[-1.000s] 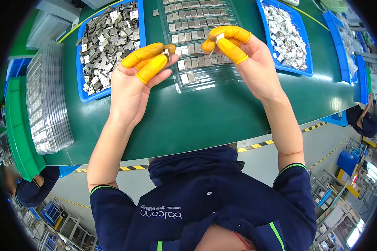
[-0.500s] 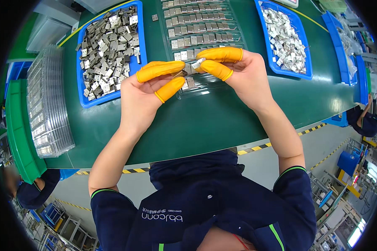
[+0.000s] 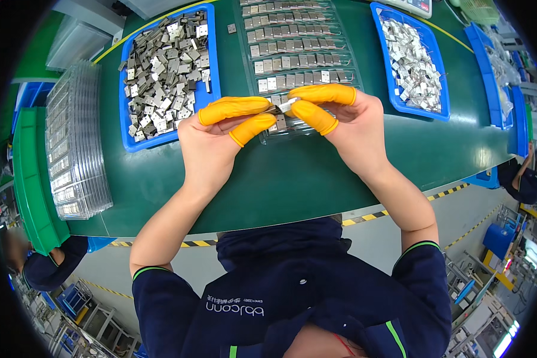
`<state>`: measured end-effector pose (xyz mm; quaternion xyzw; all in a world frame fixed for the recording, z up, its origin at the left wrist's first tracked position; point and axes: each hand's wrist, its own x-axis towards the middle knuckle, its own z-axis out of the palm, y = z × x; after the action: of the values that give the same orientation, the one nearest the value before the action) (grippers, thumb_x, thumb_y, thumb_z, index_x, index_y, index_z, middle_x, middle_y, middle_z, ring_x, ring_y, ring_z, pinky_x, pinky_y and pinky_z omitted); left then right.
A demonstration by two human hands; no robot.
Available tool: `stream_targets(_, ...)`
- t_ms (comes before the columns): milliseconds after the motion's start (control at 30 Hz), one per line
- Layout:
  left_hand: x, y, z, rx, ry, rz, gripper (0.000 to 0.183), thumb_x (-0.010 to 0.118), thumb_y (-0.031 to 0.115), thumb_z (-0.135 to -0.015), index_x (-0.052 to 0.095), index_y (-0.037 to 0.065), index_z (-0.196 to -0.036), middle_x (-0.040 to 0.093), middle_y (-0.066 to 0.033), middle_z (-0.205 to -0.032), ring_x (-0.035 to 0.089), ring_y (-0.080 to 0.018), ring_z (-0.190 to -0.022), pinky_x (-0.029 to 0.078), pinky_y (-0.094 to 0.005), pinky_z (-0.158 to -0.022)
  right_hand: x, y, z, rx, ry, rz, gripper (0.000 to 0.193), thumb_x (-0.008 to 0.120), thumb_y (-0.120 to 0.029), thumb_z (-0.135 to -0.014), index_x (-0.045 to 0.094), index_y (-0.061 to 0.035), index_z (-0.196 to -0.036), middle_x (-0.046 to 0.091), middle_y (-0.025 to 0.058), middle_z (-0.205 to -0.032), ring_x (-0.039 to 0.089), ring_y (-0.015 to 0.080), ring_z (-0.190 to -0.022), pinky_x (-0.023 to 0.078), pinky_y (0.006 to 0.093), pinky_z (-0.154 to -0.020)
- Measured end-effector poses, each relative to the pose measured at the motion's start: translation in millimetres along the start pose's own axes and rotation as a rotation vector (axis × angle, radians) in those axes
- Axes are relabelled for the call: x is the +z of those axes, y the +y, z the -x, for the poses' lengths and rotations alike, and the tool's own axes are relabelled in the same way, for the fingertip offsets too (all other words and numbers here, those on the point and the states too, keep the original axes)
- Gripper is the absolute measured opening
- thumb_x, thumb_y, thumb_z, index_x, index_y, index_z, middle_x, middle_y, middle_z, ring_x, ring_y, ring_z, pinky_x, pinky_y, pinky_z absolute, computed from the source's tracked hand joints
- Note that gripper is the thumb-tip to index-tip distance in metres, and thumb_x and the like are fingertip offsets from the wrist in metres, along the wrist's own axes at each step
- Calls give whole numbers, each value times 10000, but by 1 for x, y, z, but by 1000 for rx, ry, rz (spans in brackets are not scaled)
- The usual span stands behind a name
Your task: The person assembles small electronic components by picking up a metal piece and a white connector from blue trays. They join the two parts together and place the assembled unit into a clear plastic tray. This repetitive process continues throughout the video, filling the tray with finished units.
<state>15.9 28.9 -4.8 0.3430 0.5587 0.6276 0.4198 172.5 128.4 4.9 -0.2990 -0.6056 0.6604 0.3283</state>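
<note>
Both hands meet over the near end of a clear plastic tray [image 3: 247, 64]. My left hand [image 3: 210, 143], with yellow finger cots on thumb and forefinger, pinches a small metal USB connector shell [image 3: 272, 110], mostly hidden by the fingertips. A small white connector piece [image 3: 287, 105] sits between the yellow-covered thumb and forefinger of my right hand [image 3: 359, 128]. Its tip points at the shell; whether the two touch cannot be made out. Rows of metal USB connectors [image 3: 298, 61] fill the tray, some with thin wires at their right ends.
Loose metal shells [image 3: 167, 77] heap in a blue bin [image 3: 155, 143] at left; white connector pieces [image 3: 409, 62] fill another blue bin [image 3: 422, 114] at right. Stacked clear trays [image 3: 77, 143] and a green bin [image 3: 33, 173] line the left edge. One shell [image 3: 231, 28] lies alone on the green table.
The view has shifted slightly, so the table and bins sit a little farther right. The white piece now points more toward the shell in my left hand. Both hands keep their pinch.
</note>
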Motion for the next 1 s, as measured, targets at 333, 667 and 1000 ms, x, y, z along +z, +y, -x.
stream_targets(333, 1, -2, 2, -17, 23, 23, 225, 686, -71, -723, 637, -65, -943, 652, -133, -941, 643, -192, -854, 518, -299, -823, -2, -6, 1, -105, 59, 177, 164, 708, -48, -744, 692, -1, -901, 688, 78, -877, 635, 112, -792, 493, 238, -756)
stream_targets(667, 4, -3, 5, 44, -4, 1, 202, 677, -90, -722, 644, -79, -922, 659, -137, -929, 648, -199, -859, 526, -305, -822, 0, -2, 6, 42, -59, 90, 163, 693, -40, -756, 694, -7, -916, 688, 79, -869, 635, 124, -808, 491, 235, -767)
stream_targets(1000, -9, 2, 0, -10, -164, 13, 189, 708, -82, -690, 667, -66, -874, 669, -139, -888, 656, -193, -812, 536, -306, -781, -14, -10, -4, 234, -325, -82, 226, 668, -22, -782, 657, 14, -1005, 658, 93, -999, 617, 132, -907, 488, 245, -816)
